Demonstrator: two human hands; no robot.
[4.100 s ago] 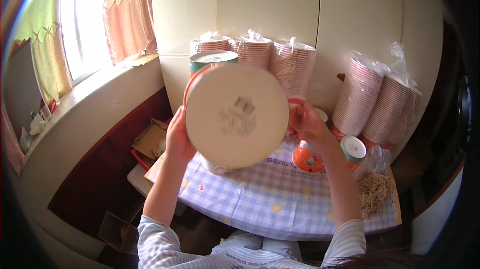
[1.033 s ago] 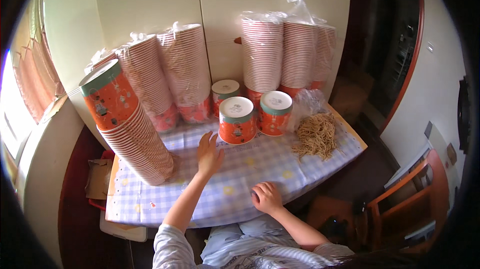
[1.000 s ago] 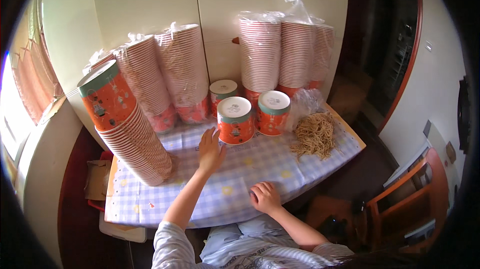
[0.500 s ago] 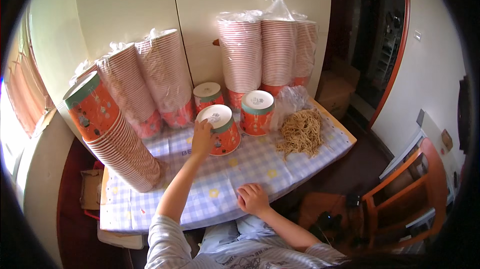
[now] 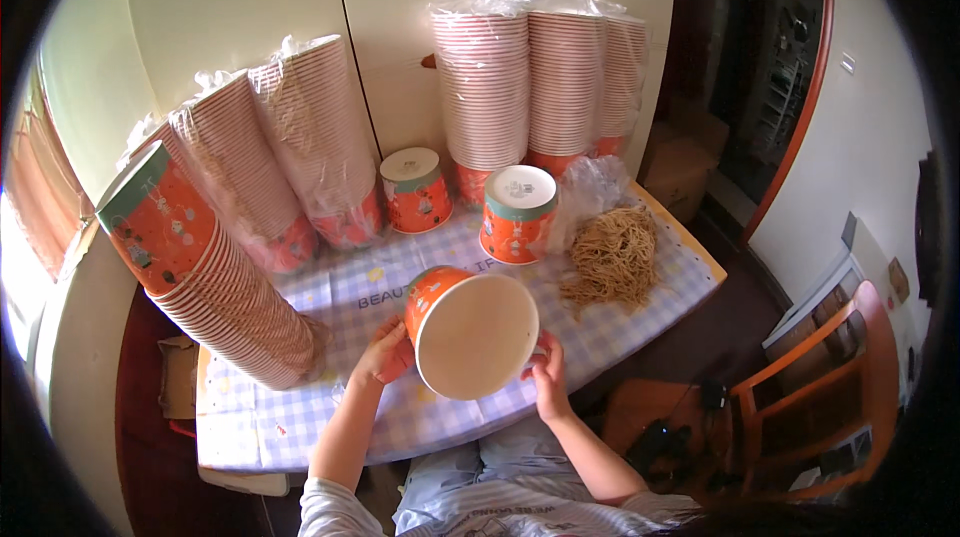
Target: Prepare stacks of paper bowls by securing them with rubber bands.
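Between my two hands is an orange paper tub (image 5: 478,335) with a green band, tilted so its wide white mouth faces me. My left hand (image 5: 388,351) holds it by the side near its base. On the other side, my right hand (image 5: 547,373) grips the rim with bent fingers. Beyond it, an upside-down paper tub (image 5: 517,227) stands on the checked tablecloth (image 5: 400,427). Another upside-down tub (image 5: 416,202) sits farther back to the left. A tall leaning stack of nested tubs (image 5: 215,287), without a bag, rises at the left.
Plastic-bagged stacks of tubs (image 5: 480,87) stand along the back, with more bagged stacks (image 5: 315,137) at the back left. A heap of brown shredded filler (image 5: 613,257) lies at the right beside a crumpled clear bag (image 5: 595,187). A wooden chair (image 5: 810,407) stands right of the table.
My left hand has lifted the nearest upside-down tub off the cloth and tipped its mouth toward me. My right hand has left the table's edge and taken its rim.
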